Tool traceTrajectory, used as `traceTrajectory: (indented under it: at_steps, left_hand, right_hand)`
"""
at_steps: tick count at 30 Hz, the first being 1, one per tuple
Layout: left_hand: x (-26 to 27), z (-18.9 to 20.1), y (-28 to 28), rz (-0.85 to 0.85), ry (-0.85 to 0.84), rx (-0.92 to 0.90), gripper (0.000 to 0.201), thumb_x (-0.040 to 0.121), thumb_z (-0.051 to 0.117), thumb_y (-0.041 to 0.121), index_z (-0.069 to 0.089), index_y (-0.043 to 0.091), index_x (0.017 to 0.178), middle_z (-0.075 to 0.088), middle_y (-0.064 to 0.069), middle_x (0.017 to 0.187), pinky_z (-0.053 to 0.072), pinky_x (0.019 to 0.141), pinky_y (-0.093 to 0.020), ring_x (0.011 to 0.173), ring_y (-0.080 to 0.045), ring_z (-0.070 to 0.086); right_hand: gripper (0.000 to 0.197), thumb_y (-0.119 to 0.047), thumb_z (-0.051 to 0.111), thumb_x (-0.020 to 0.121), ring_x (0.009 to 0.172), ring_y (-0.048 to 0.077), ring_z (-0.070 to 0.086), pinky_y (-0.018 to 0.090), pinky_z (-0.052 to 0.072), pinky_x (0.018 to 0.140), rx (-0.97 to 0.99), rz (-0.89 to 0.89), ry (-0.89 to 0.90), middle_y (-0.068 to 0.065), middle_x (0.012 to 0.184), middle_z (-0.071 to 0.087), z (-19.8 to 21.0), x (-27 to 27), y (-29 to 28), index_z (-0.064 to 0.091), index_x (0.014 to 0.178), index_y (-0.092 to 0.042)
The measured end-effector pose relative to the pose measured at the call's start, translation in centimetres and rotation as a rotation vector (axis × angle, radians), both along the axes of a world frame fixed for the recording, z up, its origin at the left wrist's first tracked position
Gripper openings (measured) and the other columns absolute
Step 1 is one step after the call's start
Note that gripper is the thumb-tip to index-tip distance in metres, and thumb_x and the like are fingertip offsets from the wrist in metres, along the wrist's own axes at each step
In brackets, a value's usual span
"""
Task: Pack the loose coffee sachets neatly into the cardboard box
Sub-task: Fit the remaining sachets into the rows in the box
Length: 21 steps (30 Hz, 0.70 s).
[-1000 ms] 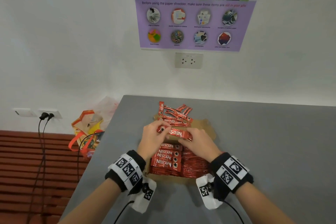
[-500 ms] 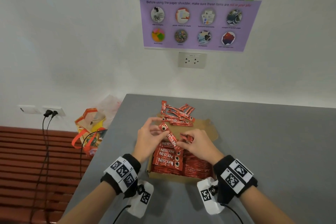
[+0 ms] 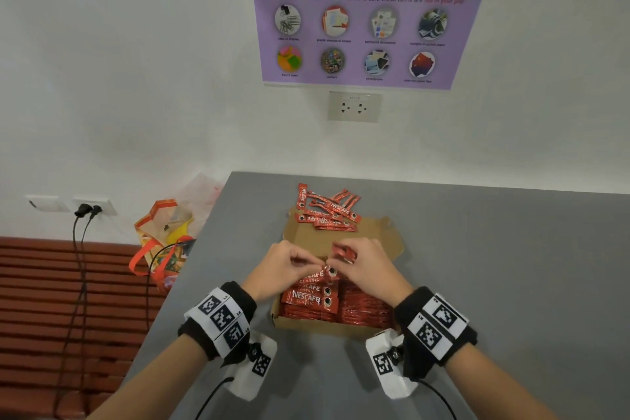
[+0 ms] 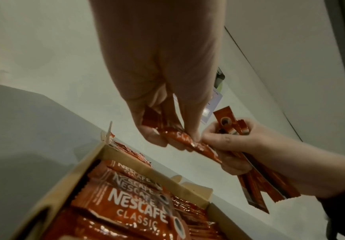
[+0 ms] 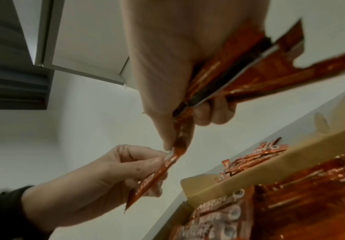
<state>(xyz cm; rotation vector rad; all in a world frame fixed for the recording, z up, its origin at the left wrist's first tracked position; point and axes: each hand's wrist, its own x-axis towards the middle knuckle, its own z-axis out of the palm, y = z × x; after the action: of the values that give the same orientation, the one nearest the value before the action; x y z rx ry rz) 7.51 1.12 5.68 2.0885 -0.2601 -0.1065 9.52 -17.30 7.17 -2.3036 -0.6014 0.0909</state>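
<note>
An open cardboard box on the grey table holds neat rows of red Nescafe sachets. Both hands hover over its middle. My left hand pinches one end of a single sachet with thumb and fingertips. My right hand pinches that sachet's other end and also grips a small bundle of sachets in its curled fingers. The bundle's tips poke out above the right hand. A pile of loose sachets lies beyond the box, partly on its back flap.
A colourful bag sits left of the table edge, beside cables plugged into a wall socket. A poster and an outlet are on the white wall behind. Bare grey table stretches to the right.
The single sachet, held level between both hands a second ago, has been turned and brought lower over the packed rows. The hands have drawn closer together.
</note>
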Motion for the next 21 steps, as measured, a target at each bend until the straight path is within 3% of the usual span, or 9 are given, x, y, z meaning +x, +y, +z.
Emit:
traceTrajectory:
  at_steps: [4,9,12,19,21]
  left_hand:
    - [-0.3,-0.5,0.2,-0.056,0.062,0.091,0.012,0.077,0.074,0.012,0.075,0.009,0.088,0.073,0.000,0.085,0.049,0.070,-0.009,0.068,0.006,0.063]
    - [-0.9,-1.5,0.2,-0.131,0.143,0.131,0.008,0.076,0.075,0.010,0.075,0.010,0.084,0.071,0.006,0.080,0.050,0.071,-0.011,0.070,0.004,0.064]
    - [-0.9,-1.8,0.5,-0.142,0.155,0.174,0.009,0.077,0.074,0.010,0.075,0.009,0.086,0.072,0.002,0.088,0.050,0.073,-0.010,0.072,0.004,0.063]
    - [-0.2,-1.8,1.6,-0.032,0.146,0.221,0.011,0.085,0.067,0.016,0.072,0.011,0.093,0.064,-0.001,0.111,0.053,0.075,-0.014,0.092,-0.007,0.062]
    - [-0.3,-1.7,1.4,-0.044,0.141,0.257,0.011,0.085,0.066,0.017,0.071,0.011,0.093,0.065,-0.002,0.111,0.053,0.074,-0.014,0.089,-0.006,0.062]
  right_hand:
    - [0.008,-0.029,0.075,0.077,0.071,0.002,0.063,0.020,0.051,0.072,-0.101,0.070,0.159,-0.007,0.076,0.069,-1.0,-0.4,-0.1,0.068,0.076,-0.025]
    - [0.007,-0.022,0.076,0.076,0.072,0.002,0.062,0.023,0.051,0.077,-0.207,0.136,0.223,-0.007,0.081,0.071,-2.1,-0.7,0.2,0.071,0.079,-0.019]
    - [0.010,-0.022,0.074,0.076,0.077,0.013,0.065,0.033,0.054,0.077,-0.281,0.138,0.206,-0.003,0.084,0.070,-2.7,-0.9,0.5,0.070,0.079,-0.013]
    - [0.017,-0.026,0.068,0.081,0.082,0.015,0.064,0.031,0.055,0.076,-0.303,0.154,0.165,0.001,0.093,0.070,-3.6,-1.1,0.6,0.068,0.085,-0.010]
    - [0.018,-0.027,0.068,0.081,0.083,0.015,0.065,0.032,0.055,0.077,-0.310,0.156,0.168,0.001,0.094,0.070,-3.7,-1.1,0.6,0.068,0.089,-0.010]
